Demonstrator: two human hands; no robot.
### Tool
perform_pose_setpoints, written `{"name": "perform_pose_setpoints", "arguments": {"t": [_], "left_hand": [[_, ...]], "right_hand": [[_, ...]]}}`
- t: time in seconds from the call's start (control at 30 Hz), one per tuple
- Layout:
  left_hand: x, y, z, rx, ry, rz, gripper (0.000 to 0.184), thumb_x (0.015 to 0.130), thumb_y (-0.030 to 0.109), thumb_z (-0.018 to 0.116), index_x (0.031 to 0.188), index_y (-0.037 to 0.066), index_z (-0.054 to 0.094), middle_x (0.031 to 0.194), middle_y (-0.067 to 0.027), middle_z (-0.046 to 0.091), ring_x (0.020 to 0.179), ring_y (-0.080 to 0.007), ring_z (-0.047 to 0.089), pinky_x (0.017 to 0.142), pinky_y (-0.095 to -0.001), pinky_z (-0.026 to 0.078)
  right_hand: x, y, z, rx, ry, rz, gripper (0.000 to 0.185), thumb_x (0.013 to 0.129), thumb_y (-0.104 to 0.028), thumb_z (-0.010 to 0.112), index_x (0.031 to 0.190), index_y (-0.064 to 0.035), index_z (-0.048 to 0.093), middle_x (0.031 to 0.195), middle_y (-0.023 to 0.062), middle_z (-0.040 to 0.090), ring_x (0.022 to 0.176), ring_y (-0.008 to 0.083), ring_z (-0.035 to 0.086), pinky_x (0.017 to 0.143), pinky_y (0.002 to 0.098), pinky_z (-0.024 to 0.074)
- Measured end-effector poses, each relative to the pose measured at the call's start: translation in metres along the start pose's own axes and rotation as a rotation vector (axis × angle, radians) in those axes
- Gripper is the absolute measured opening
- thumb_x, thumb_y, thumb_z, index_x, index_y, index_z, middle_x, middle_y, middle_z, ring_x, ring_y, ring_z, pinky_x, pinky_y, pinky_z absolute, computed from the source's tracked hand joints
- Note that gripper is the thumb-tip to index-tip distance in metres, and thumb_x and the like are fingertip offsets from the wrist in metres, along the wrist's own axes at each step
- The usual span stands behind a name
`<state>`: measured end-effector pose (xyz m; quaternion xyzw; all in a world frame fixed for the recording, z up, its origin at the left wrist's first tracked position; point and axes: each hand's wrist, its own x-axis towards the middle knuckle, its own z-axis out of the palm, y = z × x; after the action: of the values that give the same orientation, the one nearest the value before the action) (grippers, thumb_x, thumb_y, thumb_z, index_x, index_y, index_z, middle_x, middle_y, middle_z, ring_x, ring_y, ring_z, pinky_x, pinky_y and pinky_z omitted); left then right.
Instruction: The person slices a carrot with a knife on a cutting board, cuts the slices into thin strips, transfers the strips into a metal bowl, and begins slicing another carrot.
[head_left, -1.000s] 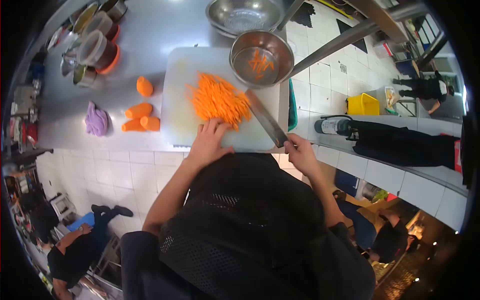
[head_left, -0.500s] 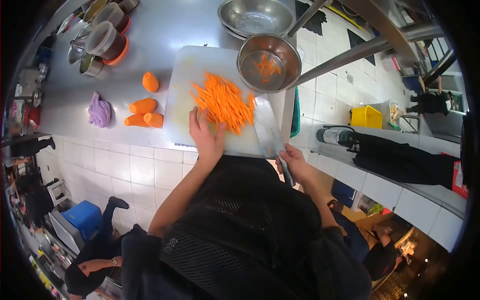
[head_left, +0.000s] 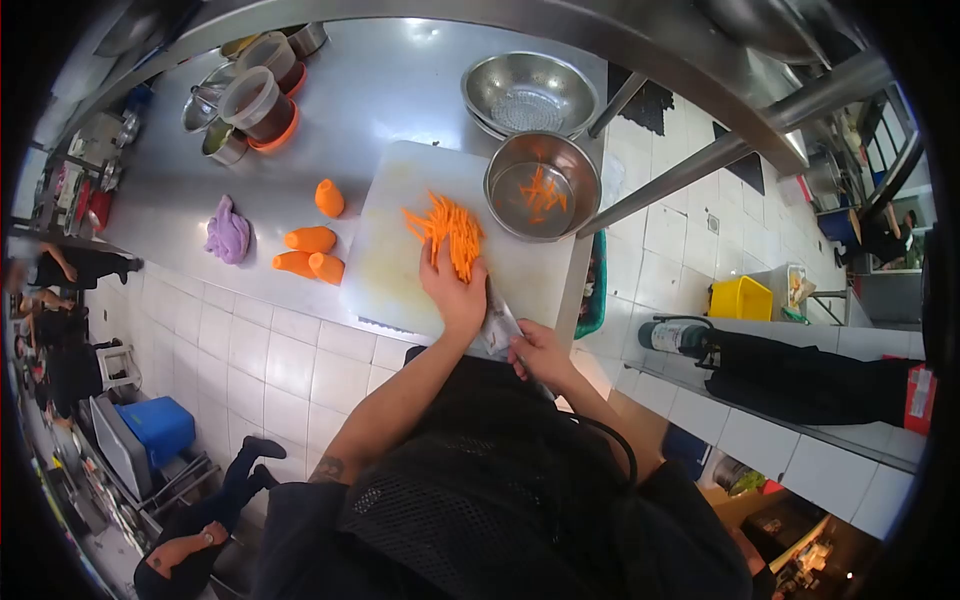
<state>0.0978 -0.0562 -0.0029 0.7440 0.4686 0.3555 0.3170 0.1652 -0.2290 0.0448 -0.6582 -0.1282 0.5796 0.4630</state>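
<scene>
Head view, and here the right hand (head_left: pixel 540 354) has its fingers closed round the handle of the knife (head_left: pixel 499 325), blade low on the cutting board (head_left: pixel 385 235); the left hand (head_left: pixel 456 292) lies just beside it, fingers over the carrot strips (head_left: pixel 445 218) on the board, gripping or not I can't tell; beyond, a metal bowl (head_left: pixel 508 165) holds more strips.
</scene>
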Motion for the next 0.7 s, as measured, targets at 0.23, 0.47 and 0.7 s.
{"name": "perform_pose_setpoints", "arguments": {"t": [0.23,0.47,0.7], "left_hand": [[-0.003,0.014,-0.013,-0.285,0.176,-0.039,0.062,0.088,0.011,0.074,0.144,0.002,0.049,0.151,-0.0275,0.035,0.139,-0.0463,0.039,0.117,-0.0526,0.034],[0.012,0.074,-0.045,-0.352,0.185,0.075,0.061,0.087,0.008,0.074,0.143,0.003,0.051,0.152,-0.0271,0.034,0.141,-0.046,0.037,0.117,-0.0523,0.035],[0.025,0.118,-0.028,-0.303,0.03,0.232,0.062,0.087,0.009,0.075,0.144,0.003,0.051,0.152,-0.0276,0.035,0.141,-0.047,0.037,0.117,-0.0536,0.034]], "right_hand": [[-0.015,-0.021,-0.002,-0.138,-0.097,-0.069,0.009,0.107,-0.013,0.052,0.108,-0.0059,0.058,0.076,0.0018,0.059,0.056,0.0094,0.054,0.049,0.0266,0.046],[-0.053,-0.047,-0.003,-0.126,-0.093,-0.208,0.012,0.108,-0.011,0.05,0.112,-0.0026,0.058,0.08,0.0024,0.059,0.06,0.0093,0.055,0.055,0.0261,0.0483],[-0.077,-0.056,-0.01,0.025,0.037,-0.286,0.01,0.108,-0.012,0.05,0.105,-0.0041,0.056,0.077,0.0025,0.058,0.058,0.0093,0.054,0.051,0.0264,0.0458]]}}
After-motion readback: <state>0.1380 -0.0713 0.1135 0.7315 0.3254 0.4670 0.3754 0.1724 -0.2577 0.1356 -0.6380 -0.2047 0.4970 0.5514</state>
